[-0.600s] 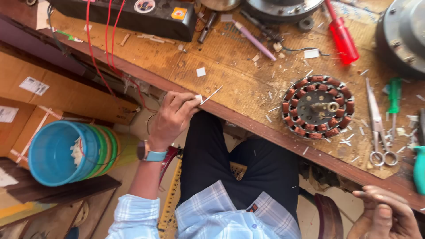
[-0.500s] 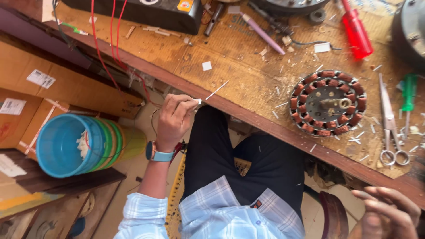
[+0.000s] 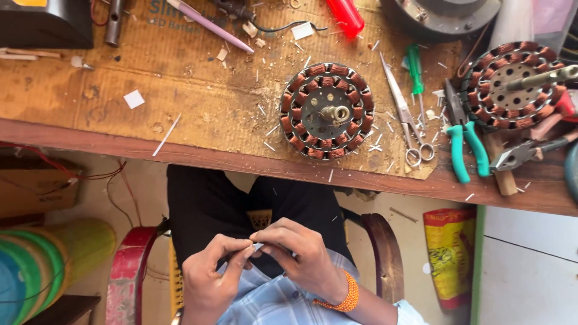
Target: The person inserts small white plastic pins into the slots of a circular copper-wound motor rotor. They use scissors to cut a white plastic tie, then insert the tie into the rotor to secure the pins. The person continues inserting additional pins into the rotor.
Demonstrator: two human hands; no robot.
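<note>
Both of my hands meet over my lap, below the bench edge. My left hand (image 3: 214, 280) and my right hand (image 3: 301, 259), which wears an orange bracelet, pinch a small pale strip (image 3: 257, 246) between their fingertips; most of it is hidden by the fingers. A thin white stick (image 3: 167, 135) lies loose on the wooden bench (image 3: 198, 108) near its front edge, above my left knee. A round motor stator with copper windings (image 3: 327, 111) sits on the bench straight ahead of my hands.
A second stator (image 3: 512, 84), scissors (image 3: 409, 129), green-handled pliers (image 3: 463, 147), a green screwdriver (image 3: 414, 66) and a red handle (image 3: 346, 17) lie at the right. A black box (image 3: 45, 21) stands back left. Chair arms (image 3: 126, 271) flank my lap; coloured tubs (image 3: 36, 265) stand left.
My left hand came down from the bench edge, leaving the thin white stick on the bench. Both hands now meet over my lap, pinching a small strip.
</note>
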